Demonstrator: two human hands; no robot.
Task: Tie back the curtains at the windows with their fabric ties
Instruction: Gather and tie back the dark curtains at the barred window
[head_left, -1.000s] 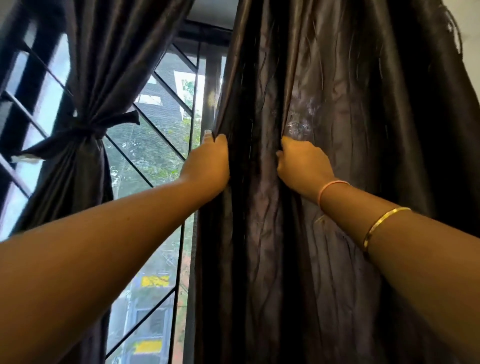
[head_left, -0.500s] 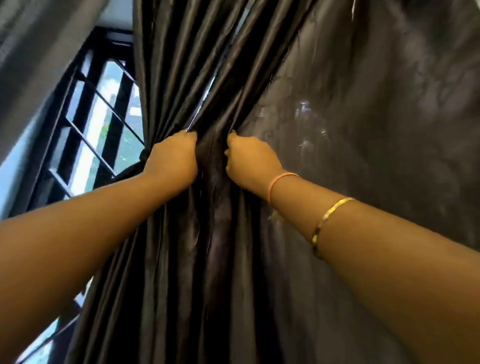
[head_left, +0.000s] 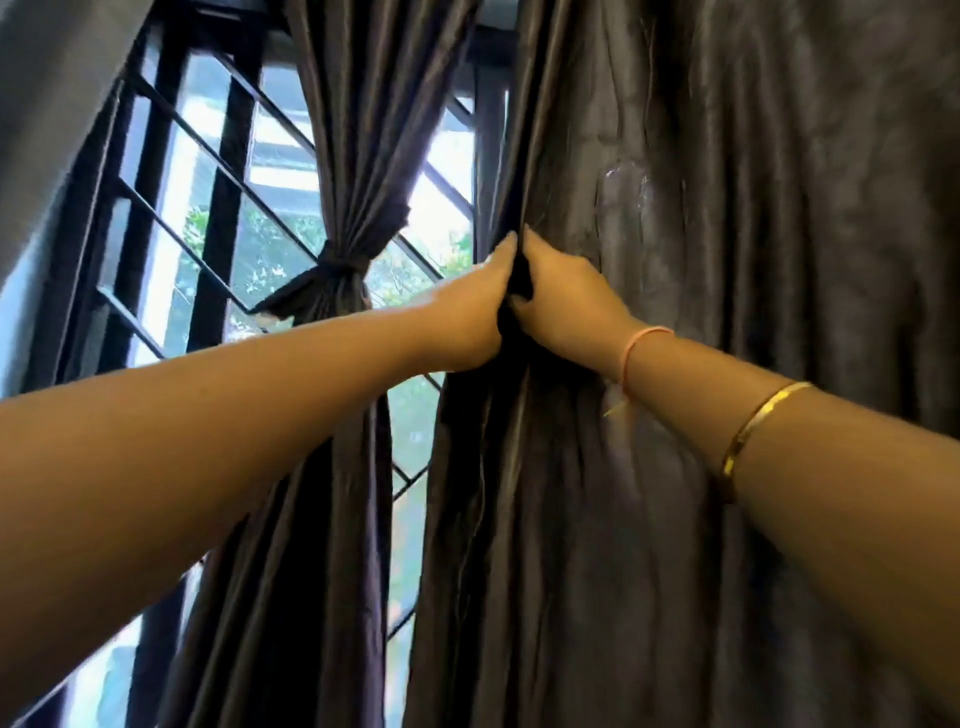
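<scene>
Frame centre: left hand (head_left: 467, 317) and right hand (head_left: 566, 306) are gripping the loose curtain (head_left: 701, 467), which is filling the right, fingers curled into its folds. Left of centre, a fabric tie (head_left: 340, 265) is cinching the second curtain (head_left: 358, 145).

Curtains (head_left: 727, 260) dk grey-purple, crinkle-lined; grille (head_left: 221, 208) blk; pink band (head_left: 644, 338), gold bangle (head_left: 753, 431).

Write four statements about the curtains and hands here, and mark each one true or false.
1. The far curtain is cinched by its fabric tie. True.
2. The left hand hangs clear of the near curtain. False: it grips the bunched fabric, beside the right hand.
3. A gold bangle sits on the right forearm. True.
4. A tie already circles the near curtain. False: only the hands gather it.
</scene>
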